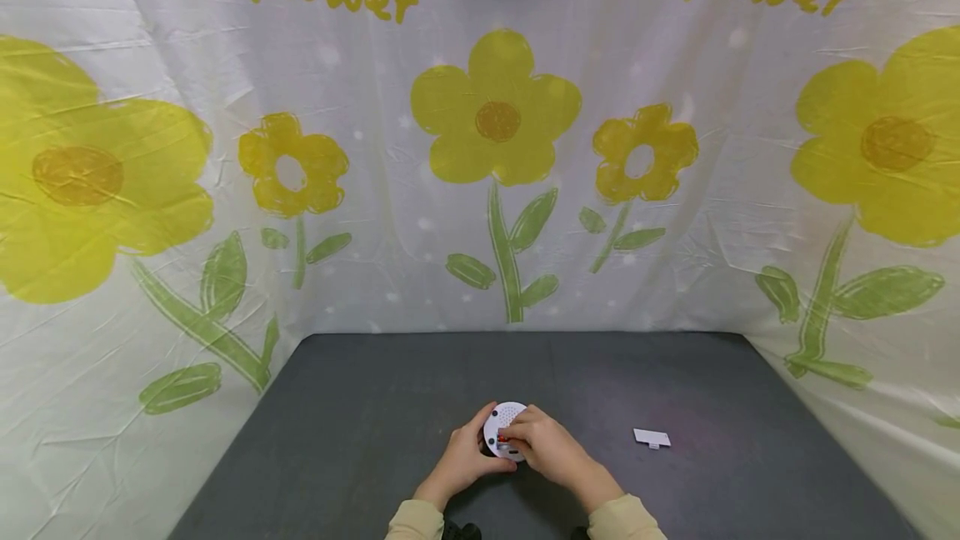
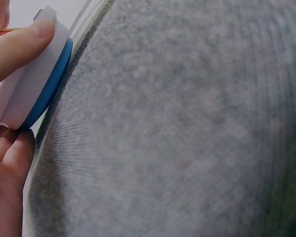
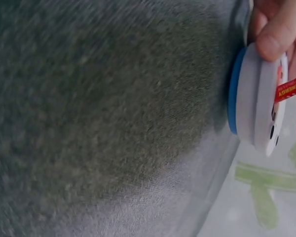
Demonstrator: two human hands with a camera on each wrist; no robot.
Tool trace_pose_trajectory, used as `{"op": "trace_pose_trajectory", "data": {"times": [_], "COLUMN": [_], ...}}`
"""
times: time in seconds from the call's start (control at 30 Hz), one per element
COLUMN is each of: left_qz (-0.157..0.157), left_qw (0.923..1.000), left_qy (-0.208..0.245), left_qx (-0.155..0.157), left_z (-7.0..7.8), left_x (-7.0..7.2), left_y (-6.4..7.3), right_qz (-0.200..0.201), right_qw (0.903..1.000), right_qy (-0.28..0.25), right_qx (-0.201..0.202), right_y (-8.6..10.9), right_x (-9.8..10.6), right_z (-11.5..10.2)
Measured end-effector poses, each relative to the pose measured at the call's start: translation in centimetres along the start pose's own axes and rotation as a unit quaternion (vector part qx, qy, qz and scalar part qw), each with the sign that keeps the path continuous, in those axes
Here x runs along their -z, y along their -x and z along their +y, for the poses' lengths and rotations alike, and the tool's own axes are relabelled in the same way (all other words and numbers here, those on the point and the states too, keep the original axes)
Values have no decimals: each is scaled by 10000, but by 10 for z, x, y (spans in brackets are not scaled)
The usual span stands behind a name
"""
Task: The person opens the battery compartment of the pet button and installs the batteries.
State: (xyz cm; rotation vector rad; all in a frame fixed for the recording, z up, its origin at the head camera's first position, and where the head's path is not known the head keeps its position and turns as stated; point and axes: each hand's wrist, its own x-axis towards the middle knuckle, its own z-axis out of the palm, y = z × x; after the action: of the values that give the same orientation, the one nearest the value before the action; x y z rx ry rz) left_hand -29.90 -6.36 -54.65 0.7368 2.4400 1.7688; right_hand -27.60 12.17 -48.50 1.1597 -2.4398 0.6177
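A round white device [image 1: 506, 413] with a perforated back and small dark feet is tilted up in front of me. Its other side has a blue rim, seen in the left wrist view along the device's edge [image 2: 52, 81]. My left hand [image 1: 462, 458] grips it by the sides, thumb at the near edge and fingers round the far one. With its fingertips my right hand [image 1: 551, 447] pinches a red battery [image 3: 290, 90] marked "ENERGY", one end in the device's back. My right fingers partly hide the slot in the head view.
A small white cover [image 1: 652, 438] with a tab lies on the dark grey table [image 1: 420, 373] to the right of my hands. Behind and beside the table hangs a pale curtain [image 1: 375, 273] printed with yellow flowers.
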Motion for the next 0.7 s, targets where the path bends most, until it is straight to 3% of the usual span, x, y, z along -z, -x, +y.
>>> {"op": "trace_pose_trajectory", "data": {"times": [0.17, 0.47, 0.57, 0.63, 0.7], "left_qz": [22, 162, 135, 140, 122], "left_qw": [10000, 9991, 9991, 9990, 9992], "left_qy": [-58, -250, -297, -361, -362], "left_qx": [23, -294, -271, -237, -146], "left_z": [1, 0, 0, 1, 2], "left_x": [0, -4, -4, -3, -2], "left_y": [0, -1, -1, -1, -1], "right_qz": [-46, 276, 464, 598, 734], "right_qw": [9990, 9978, 9966, 9926, 9828], "right_qy": [427, 585, 467, 299, 155], "right_qx": [146, -148, -492, -1011, -1688], "right_y": [-1, 2, 4, 5, 4], "right_x": [-5, -19, -21, -22, -22], "right_z": [-3, -9, -11, -12, -13]}}
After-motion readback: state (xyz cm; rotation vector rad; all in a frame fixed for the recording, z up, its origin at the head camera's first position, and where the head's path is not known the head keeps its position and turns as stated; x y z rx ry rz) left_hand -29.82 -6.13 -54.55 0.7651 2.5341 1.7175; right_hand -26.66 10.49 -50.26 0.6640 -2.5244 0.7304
